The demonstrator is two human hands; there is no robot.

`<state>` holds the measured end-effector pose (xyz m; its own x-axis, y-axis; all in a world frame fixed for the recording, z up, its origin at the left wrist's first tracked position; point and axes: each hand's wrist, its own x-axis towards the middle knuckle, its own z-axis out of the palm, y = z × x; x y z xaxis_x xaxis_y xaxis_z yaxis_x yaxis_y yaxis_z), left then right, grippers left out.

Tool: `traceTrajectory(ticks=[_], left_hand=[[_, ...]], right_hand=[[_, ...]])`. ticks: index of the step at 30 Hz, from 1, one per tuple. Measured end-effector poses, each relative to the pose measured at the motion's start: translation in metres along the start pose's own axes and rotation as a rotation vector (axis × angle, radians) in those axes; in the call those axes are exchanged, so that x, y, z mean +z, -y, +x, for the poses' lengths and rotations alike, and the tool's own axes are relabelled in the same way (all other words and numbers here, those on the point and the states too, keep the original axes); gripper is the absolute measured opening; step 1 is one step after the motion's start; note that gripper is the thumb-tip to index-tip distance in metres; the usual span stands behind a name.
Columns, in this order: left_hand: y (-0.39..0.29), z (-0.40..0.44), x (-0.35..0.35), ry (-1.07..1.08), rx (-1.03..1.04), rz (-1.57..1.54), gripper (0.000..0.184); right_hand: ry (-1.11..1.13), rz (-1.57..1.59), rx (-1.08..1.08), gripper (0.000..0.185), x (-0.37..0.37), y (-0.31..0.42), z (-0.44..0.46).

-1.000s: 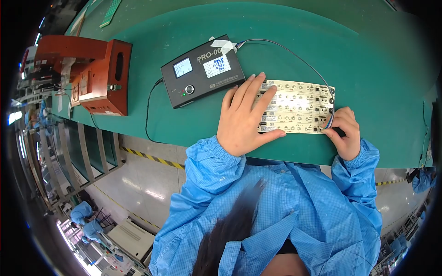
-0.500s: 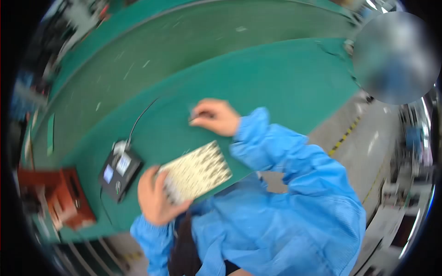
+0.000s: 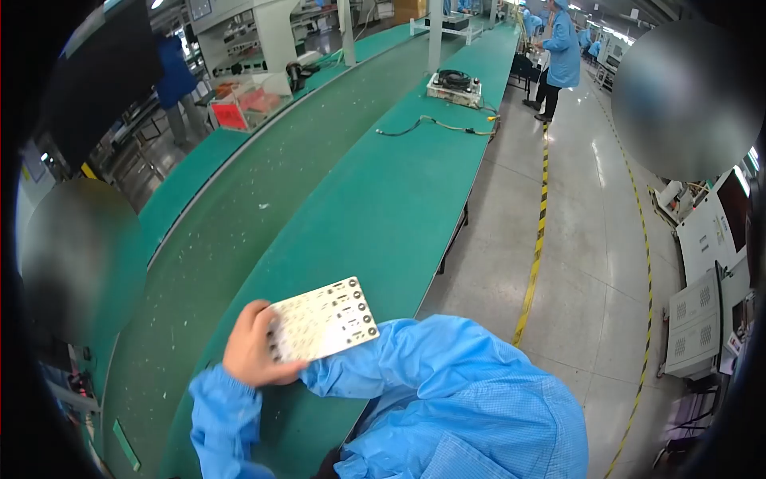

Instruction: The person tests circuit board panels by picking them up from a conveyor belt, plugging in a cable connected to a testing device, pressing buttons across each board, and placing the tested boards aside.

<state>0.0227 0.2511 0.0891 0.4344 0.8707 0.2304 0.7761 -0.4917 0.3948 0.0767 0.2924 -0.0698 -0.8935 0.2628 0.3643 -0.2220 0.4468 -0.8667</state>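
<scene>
A: Where is the panel sitting right now?

B: You're holding the cream-white rectangular circuit-board panel above the green work surface, near your body. Its dark round parts are lining the end away from your gripping fingers.

A: And what are my hands doing?

B: Your bare left hand is closing around the panel's near-left end, thumb along the lower edge and fingers at the upper corner. Your light-blue checked right sleeve is passing partly behind the panel. Your right hand is hiding there, so I can't tell how open it is or whether it's gripping anything.

A: What's lying farther out?

B: A thin dark cable with a yellow section is curving across the green surface. Beyond it, a pale boxy unit is carrying a coiled black cable. To the left, a clear box with red contents is standing across the dark-green belt.

A: Anyone around?

B: A person in a light-blue coat is standing beyond the right edge of your work surface, near the yellow-and-black floor tape.
</scene>
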Motion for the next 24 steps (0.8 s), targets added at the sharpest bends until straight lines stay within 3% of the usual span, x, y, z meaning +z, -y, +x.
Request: traceTrajectory(ticks=[5,9,10,12,13,16,19,20,21,22,23,24], left_hand=[[0.050,0.083,0.056,0.318,0.056,-0.046,0.091],[0.057,0.129,0.074,0.395,0.036,0.005,0.089],[0.057,0.135,0.081,0.401,0.051,0.005,0.089],[0.057,0.148,0.094,0.279,0.003,0.293,0.089],[0.057,0.154,0.098,0.312,-0.101,0.258,0.086],[0.057,0.156,0.091,0.212,-0.113,0.206,0.080],[0.071,0.131,0.055,0.272,-0.087,0.319,0.075],[0.078,0.117,0.040,0.221,-0.106,0.333,0.071],[0.092,0.097,0.025,0.131,-0.117,0.366,0.068],[0.112,0.075,0.013,0.078,-0.176,0.422,0.065],[0.135,0.046,0.001,0.006,-0.236,0.472,0.062],[0.150,0.016,-0.012,-0.042,-0.333,0.498,0.058]], right_hand=[[0.074,-0.051,0.034,0.051,0.016,-0.033,0.007],[0.025,-0.094,0.060,0.055,0.019,-0.046,0.007],[0.004,-0.109,0.071,0.055,0.018,-0.047,0.006],[-0.035,-0.143,0.089,0.056,0.017,-0.048,0.005],[-0.053,-0.158,0.096,0.056,0.016,-0.049,0.005],[-0.087,-0.189,0.116,0.057,0.016,-0.050,0.004],[0.011,-0.119,0.064,0.059,0.022,-0.047,0.002],[-0.094,-0.040,0.019,0.061,-0.013,0.007,-0.006],[-0.032,0.251,0.176,0.049,-0.034,0.040,-0.005],[0.077,0.312,0.401,0.039,-0.036,0.036,-0.003],[0.088,0.318,0.456,0.028,-0.039,0.043,-0.002],[0.030,0.653,0.359,0.015,-0.029,0.019,-0.010]])
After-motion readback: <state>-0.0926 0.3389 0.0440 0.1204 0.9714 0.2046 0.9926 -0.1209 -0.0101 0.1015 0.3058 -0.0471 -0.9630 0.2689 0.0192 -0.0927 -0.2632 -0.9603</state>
